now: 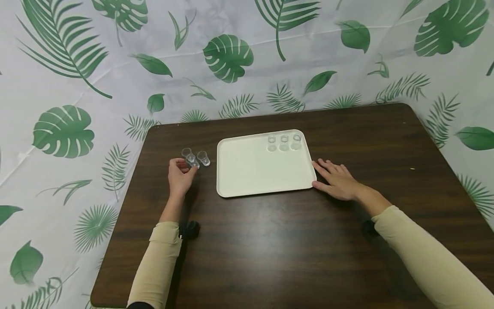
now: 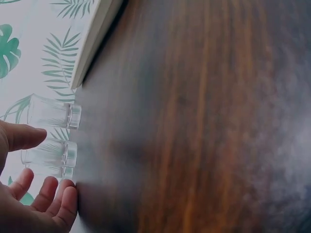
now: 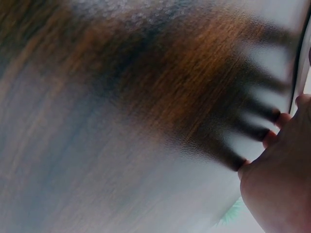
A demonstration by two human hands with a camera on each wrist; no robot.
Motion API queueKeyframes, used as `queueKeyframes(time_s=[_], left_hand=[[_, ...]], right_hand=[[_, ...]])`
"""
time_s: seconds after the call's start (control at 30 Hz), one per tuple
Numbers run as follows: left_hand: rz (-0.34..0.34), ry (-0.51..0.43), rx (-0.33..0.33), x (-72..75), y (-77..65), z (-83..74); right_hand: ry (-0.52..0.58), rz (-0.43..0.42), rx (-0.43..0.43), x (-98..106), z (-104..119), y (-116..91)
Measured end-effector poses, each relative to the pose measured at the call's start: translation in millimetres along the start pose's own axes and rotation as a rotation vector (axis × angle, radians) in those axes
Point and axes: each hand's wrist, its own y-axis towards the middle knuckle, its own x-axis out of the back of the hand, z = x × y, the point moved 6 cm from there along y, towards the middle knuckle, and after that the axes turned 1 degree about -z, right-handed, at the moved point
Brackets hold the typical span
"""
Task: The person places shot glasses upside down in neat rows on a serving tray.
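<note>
My left hand [image 1: 179, 177] is beside a small group of clear shot glasses at the left of the table. Its thumb and fingers are spread on either side of one shot glass [image 2: 46, 154], with the fingertips close to its sides. Another shot glass [image 1: 203, 158] stands just to the right, nearer the tray. A third is partly hidden behind the one between thumb and fingers. With fingers spread, my right hand [image 1: 339, 182] rests at the right edge of a cream tray [image 1: 247, 167], fingertips touching its rim.
Three more clear glasses, among them one shot glass [image 1: 272, 143], stand in a row at the tray's far right corner. The dark wooden table [image 1: 262, 249] extends around the tray. Behind it hangs a leaf-print cloth [image 1: 173, 86].
</note>
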Motion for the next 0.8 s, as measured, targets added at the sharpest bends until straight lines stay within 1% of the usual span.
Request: queueKeyframes(time_s=[0.1, 0.23, 0.37, 0.5, 0.7, 0.8], left_hand=[[-0.011, 0.022, -0.018, -1.0, 1.2, -0.4], [-0.029, 0.021, -0.033, -1.7, 2.0, 0.1], [-0.027, 0.016, -0.014, -2.4, 3.4, -0.9], [-0.014, 0.032, -0.014, -4.0, 5.2, -1.4], [-0.055, 0.055, -0.051, -0.8, 4.6, -4.3], [-0.05, 0.056, -0.048, 1.2, 3.5, -3.9]], right_hand=[[0.001, 0.003, -0.002, 0.2, 0.0, -0.5], [0.002, 0.004, -0.002, 0.7, 1.4, -1.0], [0.001, 0.005, -0.002, 0.9, 1.3, -1.1], [0.004, 0.007, -0.008, 0.9, 1.3, -1.1], [0.005, 0.003, -0.008, 0.8, 1.2, -1.2], [0.006, 0.003, -0.006, 0.7, 1.3, -1.5]])
